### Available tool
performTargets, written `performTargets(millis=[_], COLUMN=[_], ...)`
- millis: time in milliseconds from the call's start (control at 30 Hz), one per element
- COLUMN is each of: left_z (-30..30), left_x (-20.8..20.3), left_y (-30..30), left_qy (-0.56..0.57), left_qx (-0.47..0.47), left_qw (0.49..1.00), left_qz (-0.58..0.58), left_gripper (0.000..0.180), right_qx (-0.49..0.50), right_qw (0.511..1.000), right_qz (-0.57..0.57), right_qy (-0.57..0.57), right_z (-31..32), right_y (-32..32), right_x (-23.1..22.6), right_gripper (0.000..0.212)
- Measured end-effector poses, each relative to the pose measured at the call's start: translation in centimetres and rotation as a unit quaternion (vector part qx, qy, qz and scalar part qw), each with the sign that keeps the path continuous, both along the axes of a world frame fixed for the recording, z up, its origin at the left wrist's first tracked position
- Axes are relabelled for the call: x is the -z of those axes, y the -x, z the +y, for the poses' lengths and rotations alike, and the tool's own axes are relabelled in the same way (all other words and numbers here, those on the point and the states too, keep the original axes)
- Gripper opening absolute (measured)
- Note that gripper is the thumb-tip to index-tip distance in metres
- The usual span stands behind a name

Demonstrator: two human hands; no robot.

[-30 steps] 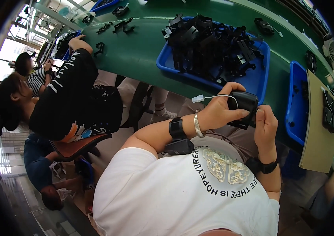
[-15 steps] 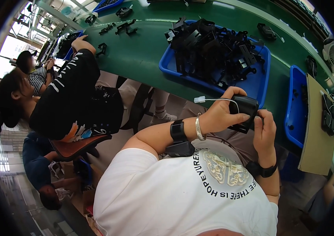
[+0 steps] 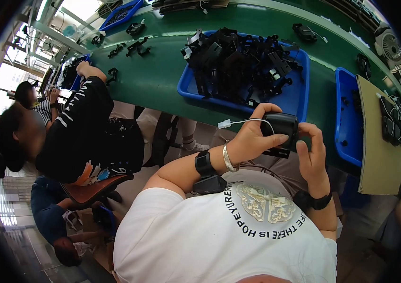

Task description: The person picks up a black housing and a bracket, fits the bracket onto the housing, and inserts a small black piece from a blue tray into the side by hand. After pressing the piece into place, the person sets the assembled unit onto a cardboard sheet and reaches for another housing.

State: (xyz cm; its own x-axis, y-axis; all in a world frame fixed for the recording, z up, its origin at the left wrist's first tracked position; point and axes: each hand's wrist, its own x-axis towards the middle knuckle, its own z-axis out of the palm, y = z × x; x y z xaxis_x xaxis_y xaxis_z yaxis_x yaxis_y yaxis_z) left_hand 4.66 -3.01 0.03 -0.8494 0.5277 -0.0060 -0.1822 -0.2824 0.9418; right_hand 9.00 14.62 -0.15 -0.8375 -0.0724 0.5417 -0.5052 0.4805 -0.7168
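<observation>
My left hand (image 3: 250, 140) is closed around a black box-shaped device (image 3: 283, 124), its thumb lying across the near side. From the device a thin white wire loops left over that hand to a small white connector plug (image 3: 224, 124). Below the device a flat black strip with holes (image 3: 276, 152) shows; whether it is joined to it I cannot tell. My right hand (image 3: 313, 152) is at the device's right edge, thumb and fingers apart, the index fingertip touching or nearly touching the edge. Just beyond is a blue tray (image 3: 299, 101) heaped with black brackets (image 3: 238, 61).
A second blue tray (image 3: 349, 153) holds a few small black parts, with a cardboard sheet (image 3: 380, 141) leaning over its right side. Wired black devices (image 3: 391, 120) and a small fan (image 3: 389, 47) stand at right. Loose brackets (image 3: 138, 46) lie on the green table (image 3: 148, 78). A co-worker (image 3: 87, 127) sits at left.
My right thumb has come away from the device and the right fingers have spread. The left hand still holds the device, now tilted a little differently. The whole view has shifted slightly.
</observation>
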Motion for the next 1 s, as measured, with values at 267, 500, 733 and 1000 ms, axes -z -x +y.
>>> performTargets(millis=[267, 500, 733, 1000], left_z=[0.0, 0.4, 0.5, 0.5], left_x=[0.7, 0.9, 0.6, 0.8], left_y=[-0.7, -0.4, -0.4, -1.0], left_qy=[0.033, 0.005, 0.013, 0.046], left_qx=[0.014, -0.025, -0.025, -0.027], left_qw=[0.999, 1.0, 1.0, 0.997], left_qz=[0.02, 0.007, -0.007, 0.057], left_gripper=[0.055, 0.051, 0.053, 0.054], right_qx=[-0.034, -0.029, -0.059, -0.102], right_qw=[0.947, 0.988, 0.977, 0.942], right_qz=[-0.219, -0.109, -0.13, -0.183], right_qy=[0.232, 0.109, 0.16, 0.264], right_z=[0.3, -0.1, 0.1, 0.7], right_y=[0.6, 0.5, -0.4, -0.4], right_x=[0.5, 1.4, 2.2, 2.3], right_gripper=[0.03, 0.036, 0.034, 0.032])
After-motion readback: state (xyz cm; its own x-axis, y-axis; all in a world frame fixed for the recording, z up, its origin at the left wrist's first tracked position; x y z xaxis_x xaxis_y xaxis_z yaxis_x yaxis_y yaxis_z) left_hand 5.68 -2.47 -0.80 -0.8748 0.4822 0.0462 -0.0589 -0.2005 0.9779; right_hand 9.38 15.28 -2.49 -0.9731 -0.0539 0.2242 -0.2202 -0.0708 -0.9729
